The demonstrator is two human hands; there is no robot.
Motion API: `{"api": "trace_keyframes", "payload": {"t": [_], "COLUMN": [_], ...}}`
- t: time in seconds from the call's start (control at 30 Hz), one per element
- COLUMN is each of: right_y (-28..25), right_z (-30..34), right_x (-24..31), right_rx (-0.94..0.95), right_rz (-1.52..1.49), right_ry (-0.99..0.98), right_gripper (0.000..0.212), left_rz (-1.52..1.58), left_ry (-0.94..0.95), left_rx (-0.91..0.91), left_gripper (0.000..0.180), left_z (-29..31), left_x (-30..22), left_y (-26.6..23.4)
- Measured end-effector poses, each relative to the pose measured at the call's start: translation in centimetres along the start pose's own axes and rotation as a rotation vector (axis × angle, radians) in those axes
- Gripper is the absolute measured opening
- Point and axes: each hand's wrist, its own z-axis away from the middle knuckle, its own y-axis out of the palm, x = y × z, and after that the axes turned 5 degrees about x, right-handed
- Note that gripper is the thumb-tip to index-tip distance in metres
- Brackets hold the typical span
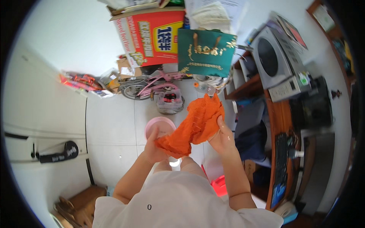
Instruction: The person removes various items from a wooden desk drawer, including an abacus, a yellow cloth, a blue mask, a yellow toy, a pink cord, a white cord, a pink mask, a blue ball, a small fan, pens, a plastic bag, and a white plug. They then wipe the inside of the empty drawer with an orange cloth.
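Observation:
A crumpled orange cloth [199,117] with a gathered, textured surface is stretched between my two hands at chest height. My left hand [153,149] grips its lower left end. At its right edge, my right hand [223,138] pinches the fabric between thumb and fingers, and that hand looks wet. Folds hide some of my fingertips. Below and beyond the cloth, a pink basin [157,124] stands on the floor, partly covered by my left hand.
A pink bicycle [152,85] and a clear plastic tub [170,99] lie ahead, below a red carton [152,38] and a green paper bag [207,53]. To the right runs a wooden desk [276,117] with a keyboard [280,155]. Something red [219,185] sits near my right side.

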Motion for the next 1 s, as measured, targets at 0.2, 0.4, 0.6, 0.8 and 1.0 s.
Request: {"api": "trace_keyframes", "payload": {"t": [0.2, 0.4, 0.6, 0.8, 1.0], "right_y": [1.0, 0.5, -3.8, -8.4, -17.5], "right_z": [6.6, 17.0, 30.3, 42.9, 53.8], "right_x": [-1.6, -3.1, -5.8, -7.3, -11.9], "right_rx": [-0.204, -0.782, -1.152, -1.167, -1.27], "right_rz": [0.205, 0.701, 0.769, 0.21, -0.16], "right_ry": [-0.2, -0.221, -0.46, -0.694, -0.772], "right_gripper": [0.056, 0.045, 0.03, 0.031, 0.038], "left_rz": [-0.186, -0.564, -0.675, -1.015, -1.214], "left_ry": [-0.403, -0.382, -0.479, -0.561, -0.747], "left_rx": [0.08, 0.051, 0.15, 0.089, -0.136], "left_gripper": [0.064, 0.023, 0.022, 0.028, 0.04], "left_z": [-3.0, -5.9, -5.9, -6.5, -4.8], "left_x": [1.2, 6.6, 16.3, 29.7, 45.3], "left_y": [0.5, 3.8, 7.0, 2.6, -2.6]}}
